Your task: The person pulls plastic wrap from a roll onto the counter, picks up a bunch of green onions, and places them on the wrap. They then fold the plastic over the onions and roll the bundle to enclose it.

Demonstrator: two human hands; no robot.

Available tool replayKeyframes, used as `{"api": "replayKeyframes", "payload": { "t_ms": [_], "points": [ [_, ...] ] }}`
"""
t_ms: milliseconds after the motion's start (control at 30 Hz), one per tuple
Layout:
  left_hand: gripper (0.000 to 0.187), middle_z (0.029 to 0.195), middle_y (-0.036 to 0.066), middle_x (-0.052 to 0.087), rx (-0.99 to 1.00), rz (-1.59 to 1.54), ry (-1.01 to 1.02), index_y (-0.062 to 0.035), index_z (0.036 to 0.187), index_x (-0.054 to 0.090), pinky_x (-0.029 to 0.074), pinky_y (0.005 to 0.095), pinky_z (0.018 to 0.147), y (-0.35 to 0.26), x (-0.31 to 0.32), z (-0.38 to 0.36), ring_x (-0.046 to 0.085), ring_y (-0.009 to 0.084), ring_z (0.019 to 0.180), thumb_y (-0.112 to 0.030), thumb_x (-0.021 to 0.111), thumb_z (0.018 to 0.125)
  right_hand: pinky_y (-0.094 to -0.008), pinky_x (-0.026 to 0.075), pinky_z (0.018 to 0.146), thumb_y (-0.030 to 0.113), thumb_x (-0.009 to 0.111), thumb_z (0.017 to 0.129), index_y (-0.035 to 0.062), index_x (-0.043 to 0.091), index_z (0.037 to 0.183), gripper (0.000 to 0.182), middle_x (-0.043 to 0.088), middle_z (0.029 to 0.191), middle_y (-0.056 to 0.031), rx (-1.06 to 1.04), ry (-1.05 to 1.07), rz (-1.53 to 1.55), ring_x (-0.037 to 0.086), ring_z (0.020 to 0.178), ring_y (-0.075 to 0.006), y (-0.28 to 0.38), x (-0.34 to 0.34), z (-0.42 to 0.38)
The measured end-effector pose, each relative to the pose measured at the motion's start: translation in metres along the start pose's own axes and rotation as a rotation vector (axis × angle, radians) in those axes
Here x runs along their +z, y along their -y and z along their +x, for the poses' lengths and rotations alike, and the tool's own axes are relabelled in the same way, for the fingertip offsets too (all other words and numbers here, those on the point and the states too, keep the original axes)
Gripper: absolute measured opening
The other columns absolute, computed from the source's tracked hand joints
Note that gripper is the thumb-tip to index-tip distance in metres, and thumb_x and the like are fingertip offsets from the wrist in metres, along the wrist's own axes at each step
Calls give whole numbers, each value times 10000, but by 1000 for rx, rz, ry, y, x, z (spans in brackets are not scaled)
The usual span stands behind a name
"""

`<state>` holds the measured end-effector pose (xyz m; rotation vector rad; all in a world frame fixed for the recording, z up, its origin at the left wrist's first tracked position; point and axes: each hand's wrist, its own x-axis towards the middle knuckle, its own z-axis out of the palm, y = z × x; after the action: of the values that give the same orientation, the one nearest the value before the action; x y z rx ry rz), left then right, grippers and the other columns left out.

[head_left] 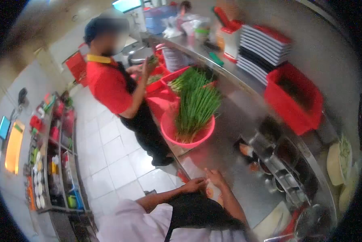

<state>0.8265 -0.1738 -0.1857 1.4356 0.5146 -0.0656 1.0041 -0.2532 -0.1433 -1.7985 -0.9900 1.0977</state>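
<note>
Low in the view, my left hand (194,185) and my right hand (216,178) meet at the edge of the steel counter, in front of my black apron. Their fingers are closed at the upper end of a pale, thin bag-like piece with orange print (211,191); its exact kind is too blurred to tell. Beyond my hands, and apart from them, stands a pink basin (190,143) with a large bunch of green onions (197,105) leaning up out of it, roots down.
A co-worker in a red shirt (110,86) stands at the counter's far left, holding some greens. A red bin (296,101) and stacked trays (261,50) sit on the right shelf. Metal containers (276,161) line the counter's right side. A stocked shelf rack (54,161) stands left.
</note>
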Motion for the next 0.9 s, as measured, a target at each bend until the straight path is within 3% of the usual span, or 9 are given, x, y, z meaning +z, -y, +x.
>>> {"api": "replayKeyframes", "payload": {
  "t_ms": [167, 233, 300, 333, 433, 633, 767, 833, 900],
  "points": [
    [516, 1311, 136, 625, 156, 166, -77, 33, 1401, 534, 442, 348, 1070, -8, 3, -8, 580, 223, 1209, -374, 515, 1083, -380, 460, 682, 549, 534, 1026, -2, 627, 762, 618, 567, 715, -32, 95, -5, -107, 511, 692, -157, 9, -5, -3],
    [543, 1378, 156, 599, 145, 176, -78, 44, 1445, 496, 418, 350, 1108, 37, -6, 11, 561, 238, 1264, -360, 516, 1083, -386, 459, 694, 546, 526, 1026, -4, 615, 755, 619, 563, 710, -32, 43, -3, -68, 510, 703, -162, -1, -4, 1],
    [498, 1379, 161, 597, 411, 336, -119, 52, 1442, 492, 413, 351, 1116, 102, -15, 37, 559, 238, 1264, -290, 509, 1081, -386, 458, 699, 538, 511, 1034, 3, 609, 753, 612, 559, 710, -32, 73, 16, -91, 505, 706, -160, 5, -2, -1],
    [535, 1156, 118, 679, 217, -46, 76, -5, 1520, 421, 516, 379, 942, -7, 3, -15, 637, 192, 1032, -311, 479, 1085, -386, 458, 704, 530, 496, 1042, 9, 603, 750, 606, 555, 709, -31, 109, -7, -108, 500, 709, -158, 8, -3, -2],
    [515, 1044, 119, 696, 34, -17, -36, 9, 1492, 446, 551, 384, 847, 29, 4, 21, 666, 203, 915, -293, 488, 1077, -382, 454, 704, 536, 486, 1044, 23, 588, 736, 608, 551, 705, -27, 59, 14, -90, 495, 705, -158, 8, -4, -3],
    [422, 948, 109, 700, -5, -174, -42, 19, 1379, 548, 565, 372, 740, 0, 10, 9, 678, 193, 821, -256, 514, 1060, -377, 449, 693, 536, 482, 1049, 30, 587, 718, 613, 562, 704, -23, -17, -4, -112, 499, 702, -150, -5, -3, 2],
    [352, 1001, 91, 683, -28, -461, 107, -1, 1257, 591, 542, 348, 801, -1, 11, 1, 648, 188, 921, -273, 554, 1037, -379, 457, 695, 545, 485, 1046, 27, 606, 723, 622, 575, 700, -29, 49, 9, -59, 524, 700, -155, -2, -3, 0],
    [317, 1029, 63, 664, 157, -46, -3, -23, 1169, 605, 514, 327, 839, 14, 3, 10, 615, 165, 964, -313, 552, 1053, -381, 470, 701, 570, 506, 1027, 28, 625, 724, 633, 595, 702, -36, 63, 22, -50, 553, 698, -164, -11, -3, 6],
    [338, 1060, 58, 654, 108, -19, -14, -27, 1184, 606, 500, 326, 874, 12, 4, 7, 597, 158, 998, -336, 540, 1063, -378, 476, 704, 567, 510, 1026, 25, 630, 731, 629, 597, 700, -43, 66, -2, -95, 559, 693, -168, 1, -3, 1]
  ]
}}
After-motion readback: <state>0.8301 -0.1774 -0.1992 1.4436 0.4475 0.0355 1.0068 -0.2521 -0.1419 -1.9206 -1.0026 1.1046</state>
